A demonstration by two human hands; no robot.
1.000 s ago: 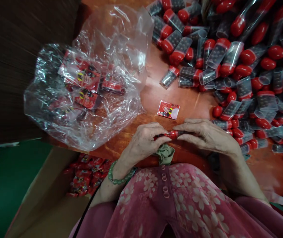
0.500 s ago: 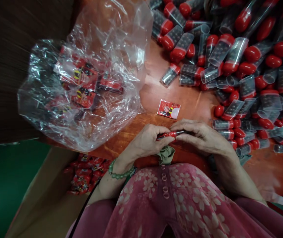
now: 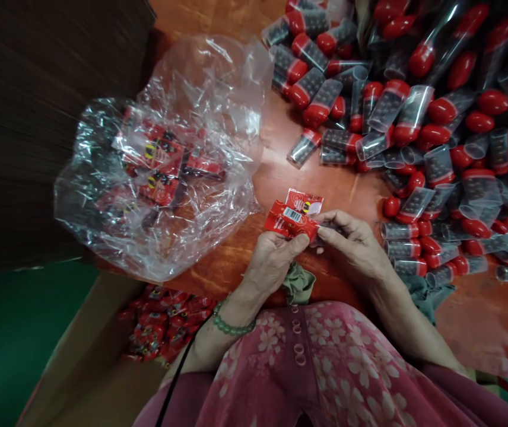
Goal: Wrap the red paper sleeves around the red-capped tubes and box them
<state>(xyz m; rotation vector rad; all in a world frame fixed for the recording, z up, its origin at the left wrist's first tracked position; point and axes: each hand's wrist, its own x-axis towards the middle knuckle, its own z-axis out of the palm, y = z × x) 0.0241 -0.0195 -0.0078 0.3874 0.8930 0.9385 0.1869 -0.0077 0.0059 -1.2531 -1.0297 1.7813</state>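
Note:
A small red printed card with a barcode is held in front of me, barcode side up. My left hand grips its lower edge, thumb on top. At the card's right end, the fingers of my right hand are pinched together against its edge. Something dark and see-through shows between those fingers, too unclear to name. Just behind, another red printed card lies flat on the table, partly covered by the held one.
Clear tubes with red rounded ends are heaped at the right. A crinkled clear plastic bag with red printed packs inside lies left. Below the table edge, several red packs fill a box. Green cloth lies before my apron.
The red card between my hands has been turned and raised, so its barcode face now shows. My left hand has shifted below it. The view has moved slightly.

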